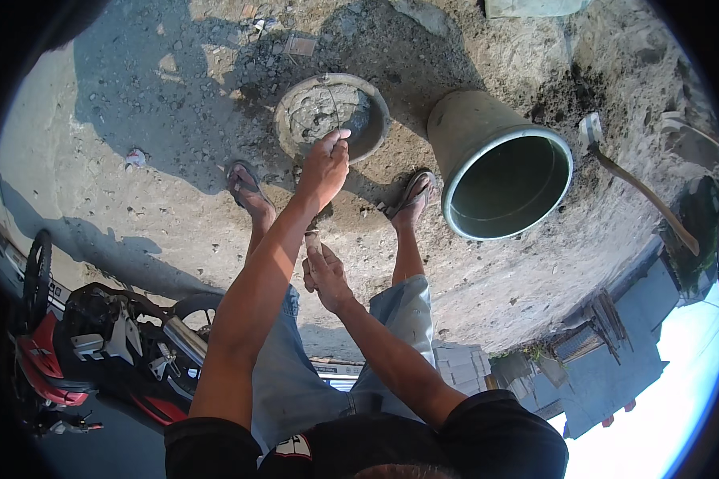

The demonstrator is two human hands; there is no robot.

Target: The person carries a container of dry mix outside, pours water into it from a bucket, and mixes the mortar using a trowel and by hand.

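A round pail (383, 114) with wet grey mortar (311, 114) in it stands on the ground just beyond my feet. My left hand (326, 164) is closed around the thin wire handle (336, 105), which is raised over the pail's mouth. Lower down, my right hand (329, 275) grips the wooden handle (313, 242) of a hand tool that looks like a trowel. My left forearm hides part of that tool, and its blade cannot be made out clearly.
A large plastic tub (473, 114) holding dark water stands right of the pail. Beyond it lies a long-handled hoe (641, 179). A red and black motorcycle (120, 341) is at left. Rubble and a tile piece (299, 46) litter the dirt ground (485, 287).
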